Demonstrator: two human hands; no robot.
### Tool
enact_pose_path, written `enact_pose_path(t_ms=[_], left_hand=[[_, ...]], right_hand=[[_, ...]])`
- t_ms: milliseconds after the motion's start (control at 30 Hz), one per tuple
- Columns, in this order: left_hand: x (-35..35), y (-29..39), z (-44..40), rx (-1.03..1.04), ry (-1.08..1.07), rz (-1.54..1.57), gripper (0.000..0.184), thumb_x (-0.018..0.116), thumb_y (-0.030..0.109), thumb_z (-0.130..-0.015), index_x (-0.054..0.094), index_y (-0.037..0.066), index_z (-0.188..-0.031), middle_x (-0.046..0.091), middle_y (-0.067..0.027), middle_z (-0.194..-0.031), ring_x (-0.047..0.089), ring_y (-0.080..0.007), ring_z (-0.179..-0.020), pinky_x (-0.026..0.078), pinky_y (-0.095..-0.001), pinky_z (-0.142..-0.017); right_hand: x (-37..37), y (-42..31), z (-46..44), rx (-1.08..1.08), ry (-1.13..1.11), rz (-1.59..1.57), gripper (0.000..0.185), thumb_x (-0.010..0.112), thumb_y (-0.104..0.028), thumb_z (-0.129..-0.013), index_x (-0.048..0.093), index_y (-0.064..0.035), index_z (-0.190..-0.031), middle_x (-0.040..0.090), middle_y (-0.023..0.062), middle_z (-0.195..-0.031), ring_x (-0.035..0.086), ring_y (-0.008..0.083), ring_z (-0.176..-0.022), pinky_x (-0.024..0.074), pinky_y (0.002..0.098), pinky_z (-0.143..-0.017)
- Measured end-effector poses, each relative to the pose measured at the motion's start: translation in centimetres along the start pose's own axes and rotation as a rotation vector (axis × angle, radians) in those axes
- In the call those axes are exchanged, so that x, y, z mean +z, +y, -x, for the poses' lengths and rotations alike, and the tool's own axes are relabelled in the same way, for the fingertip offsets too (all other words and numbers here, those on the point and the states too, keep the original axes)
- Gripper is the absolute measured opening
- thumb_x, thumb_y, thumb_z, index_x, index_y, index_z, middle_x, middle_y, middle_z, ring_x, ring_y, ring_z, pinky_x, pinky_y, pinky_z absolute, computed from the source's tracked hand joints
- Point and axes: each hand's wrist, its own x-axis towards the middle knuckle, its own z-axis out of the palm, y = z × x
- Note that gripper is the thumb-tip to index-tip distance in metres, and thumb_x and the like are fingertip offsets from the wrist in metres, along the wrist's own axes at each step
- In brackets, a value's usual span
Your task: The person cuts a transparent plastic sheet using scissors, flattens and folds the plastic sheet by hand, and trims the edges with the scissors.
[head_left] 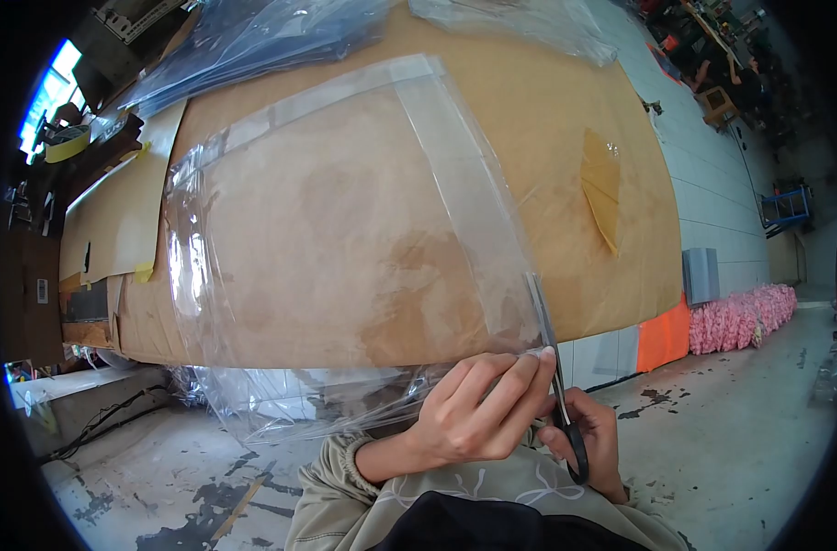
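A large clear plastic sheet (327, 211) lies over the brown paper-covered table, its near part hanging past the front edge. My left hand (483, 404) pinches the sheet's near right corner, fingers pressed together. In my right hand (593, 436) is a pair of scissors (573, 441) with black handles, the fingers wrapped around them. The blades point away from me along the sheet's right edge, right beside my left fingertips. Whether the blades are parted is hard to make out.
Stacked blue-tinted plastic sheets (253, 55) and another clear plastic piece (520, 23) lie at the table's far side. Brown tape (600, 188) sticks to the table paper (639, 248) on the right. Pink bundles (745, 319) stand on the floor. A tape roll (67, 144) is at left.
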Motion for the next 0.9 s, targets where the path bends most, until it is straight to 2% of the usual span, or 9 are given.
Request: enact_pose_path(t_ms=[167, 367, 667, 767, 900], left_hand=[[0.0, 0.1, -0.1, -0.007, 0.001, 0.002, 0.048, 0.059, 0.007, -0.043, 0.072, 0.001, -0.088, 0.059, -0.0031, -0.080, 0.054, -0.0131, -0.062, 0.044, -0.0224, -0.049], [0.1, 0.0, -0.1, -0.014, 0.007, 0.012, 0.048, 0.059, 0.008, -0.043, 0.072, 0.001, -0.089, 0.059, -0.0031, -0.081, 0.054, -0.0128, -0.063, 0.044, -0.0224, -0.049], [-1.0, 0.3, 0.1, -0.013, -0.055, 0.016, 0.039, 0.067, 0.003, -0.055, 0.071, 0.003, -0.093, 0.059, -0.0013, -0.079, 0.048, -0.0088, -0.055, 0.039, -0.0190, -0.046], [-1.3, 0.8, 0.2, 0.008, -0.093, 0.011, 0.038, 0.066, 0.004, -0.055, 0.072, 0.004, -0.093, 0.060, -0.0009, -0.079, 0.046, -0.0077, -0.054, 0.038, -0.0183, -0.045], [-1.3, 1.2, 0.4, -0.014, -0.110, 0.033, 0.038, 0.065, 0.005, -0.055, 0.072, 0.005, -0.093, 0.061, -0.0004, -0.080, 0.046, -0.0073, -0.054, 0.038, -0.0175, -0.045]], right_hand=[[0.0, -0.1, 0.0, -0.007, 0.023, 0.080, 0.031, 0.074, -0.008, -0.079, 0.056, 0.0031, -0.102, 0.063, 0.0057, -0.090, 0.058, 0.0063, -0.075, 0.0465, 0.0200, -0.061], [0.1, 0.5, 0.0, -0.009, 0.042, 0.005, 0.030, 0.074, -0.007, -0.079, 0.056, 0.0030, -0.101, 0.064, 0.0054, -0.088, 0.058, 0.0053, -0.074, 0.0465, 0.0194, -0.061], [0.5, -0.6, -1.4, 0.009, 0.032, -0.010, 0.033, 0.075, -0.009, -0.078, 0.057, 0.0018, -0.103, 0.066, 0.0055, -0.082, 0.060, 0.0061, -0.074, 0.0482, 0.0207, -0.066], [0.7, -0.7, -1.9, -0.045, 0.023, -0.024, 0.033, 0.073, -0.007, -0.078, 0.058, 0.0032, -0.105, 0.066, 0.0061, -0.080, 0.060, 0.0058, -0.072, 0.0487, 0.0211, -0.066], [0.3, -0.5, -1.8, 0.001, 0.019, 0.025, 0.033, 0.071, -0.004, -0.077, 0.057, 0.0044, -0.106, 0.066, 0.0054, -0.077, 0.060, 0.0060, -0.070, 0.0485, 0.0212, -0.063]])
